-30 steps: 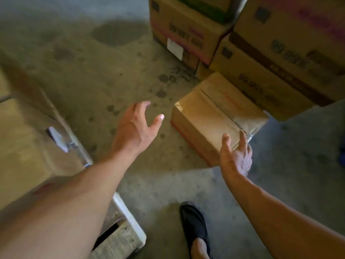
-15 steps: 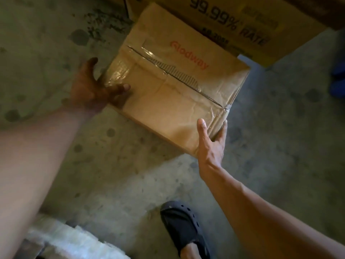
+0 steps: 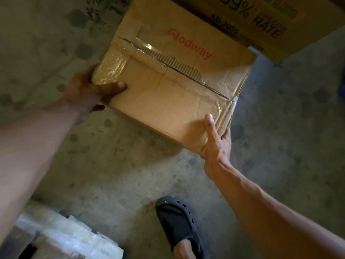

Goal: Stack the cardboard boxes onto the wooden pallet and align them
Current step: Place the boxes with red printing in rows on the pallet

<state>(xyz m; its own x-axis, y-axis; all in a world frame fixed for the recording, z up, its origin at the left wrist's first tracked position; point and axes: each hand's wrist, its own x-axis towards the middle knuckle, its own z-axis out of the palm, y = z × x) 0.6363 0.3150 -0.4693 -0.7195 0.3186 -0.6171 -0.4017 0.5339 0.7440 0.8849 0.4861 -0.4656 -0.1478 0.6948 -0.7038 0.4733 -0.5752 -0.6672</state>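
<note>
A brown cardboard box with red "Glodway" lettering and a taped seam fills the upper middle of the head view, above the concrete floor. My left hand grips its left corner, thumb on the top face. My right hand clasps the near right corner, thumb on top and fingers under the edge. A corner of the pale wooden pallet shows at the bottom left.
A larger printed carton sits right behind the held box at the top right. My foot in a black clog stands on the stained concrete floor near the bottom centre.
Both hands went from reaching toward the box to gripping its corners. The box now looks closer and larger in view, and the left thumb lies over its top.
</note>
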